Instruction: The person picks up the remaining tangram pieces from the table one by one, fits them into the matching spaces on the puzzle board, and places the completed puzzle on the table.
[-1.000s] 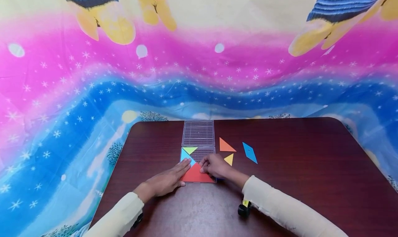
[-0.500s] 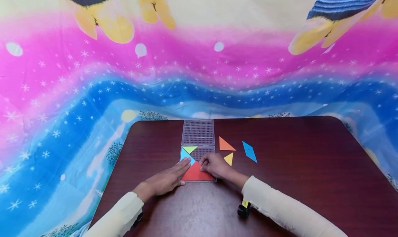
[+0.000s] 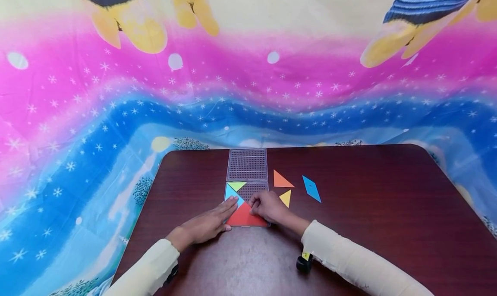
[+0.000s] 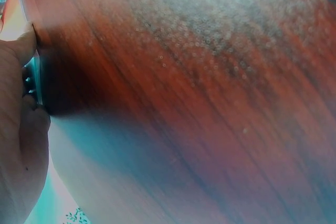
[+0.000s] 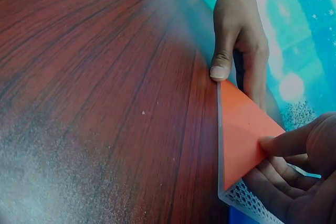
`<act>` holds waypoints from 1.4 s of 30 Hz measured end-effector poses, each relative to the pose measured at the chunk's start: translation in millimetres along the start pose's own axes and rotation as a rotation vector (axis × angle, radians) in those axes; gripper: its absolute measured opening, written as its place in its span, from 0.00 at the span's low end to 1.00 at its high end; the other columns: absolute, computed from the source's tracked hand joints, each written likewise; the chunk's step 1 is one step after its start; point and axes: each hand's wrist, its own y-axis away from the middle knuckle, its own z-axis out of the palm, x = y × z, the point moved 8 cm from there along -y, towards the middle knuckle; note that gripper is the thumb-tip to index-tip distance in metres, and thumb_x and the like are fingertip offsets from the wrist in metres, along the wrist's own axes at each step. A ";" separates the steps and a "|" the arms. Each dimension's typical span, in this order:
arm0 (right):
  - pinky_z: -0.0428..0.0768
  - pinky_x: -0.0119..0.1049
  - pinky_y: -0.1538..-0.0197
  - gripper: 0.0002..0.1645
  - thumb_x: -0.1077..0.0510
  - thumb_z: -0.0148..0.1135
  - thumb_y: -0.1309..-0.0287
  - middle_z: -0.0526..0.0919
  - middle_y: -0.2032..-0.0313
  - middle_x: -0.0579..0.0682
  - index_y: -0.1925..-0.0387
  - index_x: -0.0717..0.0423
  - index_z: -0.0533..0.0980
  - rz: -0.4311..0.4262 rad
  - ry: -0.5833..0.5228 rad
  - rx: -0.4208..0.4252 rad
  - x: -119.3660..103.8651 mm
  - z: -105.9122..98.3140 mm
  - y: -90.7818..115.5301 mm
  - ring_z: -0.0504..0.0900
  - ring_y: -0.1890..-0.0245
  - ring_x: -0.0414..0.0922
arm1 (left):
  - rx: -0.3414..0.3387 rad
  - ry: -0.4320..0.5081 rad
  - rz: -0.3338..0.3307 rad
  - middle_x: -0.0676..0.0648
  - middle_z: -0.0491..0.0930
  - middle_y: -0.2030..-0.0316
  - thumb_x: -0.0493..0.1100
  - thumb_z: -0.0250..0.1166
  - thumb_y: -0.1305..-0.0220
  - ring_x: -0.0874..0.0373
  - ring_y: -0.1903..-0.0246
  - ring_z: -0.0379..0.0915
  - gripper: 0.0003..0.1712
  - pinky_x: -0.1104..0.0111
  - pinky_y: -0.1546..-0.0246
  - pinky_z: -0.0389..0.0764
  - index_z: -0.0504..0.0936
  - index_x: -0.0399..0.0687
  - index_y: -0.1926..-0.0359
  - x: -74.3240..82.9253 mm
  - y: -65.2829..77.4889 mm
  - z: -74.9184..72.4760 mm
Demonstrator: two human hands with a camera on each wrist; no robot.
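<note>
A red tangram triangle (image 3: 245, 216) lies in the near half of a clear, hinged perforated case (image 3: 254, 188). My left hand (image 3: 211, 220) rests on the case's left side, fingers extended over a light blue triangle (image 3: 231, 194) and the red one. Its thumb touches the near left corner, as the right wrist view shows. My right hand (image 3: 270, 207) has curled fingers and pinches the red triangle's right slanted edge, thumb (image 5: 269, 144) on top. A green triangle (image 3: 237, 186) sits at the case's far left corner. In the left wrist view my left hand (image 4: 21, 129) shows only partly.
Right of the case lie an orange triangle (image 3: 282, 179), a yellow triangle (image 3: 286, 198) and a blue parallelogram (image 3: 311, 188). The case's other half (image 3: 247, 165) lies unfolded behind, near the far edge of the brown table (image 3: 369, 209). A patterned cloth (image 3: 248, 84) hangs beyond.
Both hands keep nearly the same place on the red triangle and the case. The whole head view has shifted very slightly.
</note>
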 end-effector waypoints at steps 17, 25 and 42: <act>0.79 0.29 0.73 0.02 0.64 0.76 0.48 0.88 0.75 0.45 0.71 0.54 0.89 -0.005 0.101 0.165 -5.3 -2.6 4.9 0.80 0.76 0.35 | 0.004 -0.016 0.007 0.56 0.34 0.16 0.56 0.51 0.19 0.57 0.17 0.32 0.39 0.53 0.21 0.57 0.45 0.58 0.17 -1.4 0.4 0.0; 0.83 0.34 0.68 0.02 0.62 0.78 0.50 0.90 0.73 0.45 0.72 0.52 0.90 -0.048 0.209 0.216 -13.0 -1.9 7.7 0.85 0.71 0.40 | 0.008 -0.047 0.030 0.54 0.35 0.16 0.56 0.50 0.19 0.56 0.17 0.32 0.39 0.54 0.21 0.56 0.46 0.54 0.17 0.3 0.1 -1.0; 0.81 0.33 0.70 0.02 0.60 0.78 0.51 0.89 0.75 0.44 0.72 0.50 0.91 -0.087 0.314 0.198 -18.0 3.0 5.4 0.83 0.73 0.40 | 0.010 -0.037 0.029 0.54 0.36 0.16 0.55 0.51 0.19 0.56 0.17 0.32 0.39 0.53 0.20 0.56 0.46 0.53 0.17 0.8 0.4 -1.6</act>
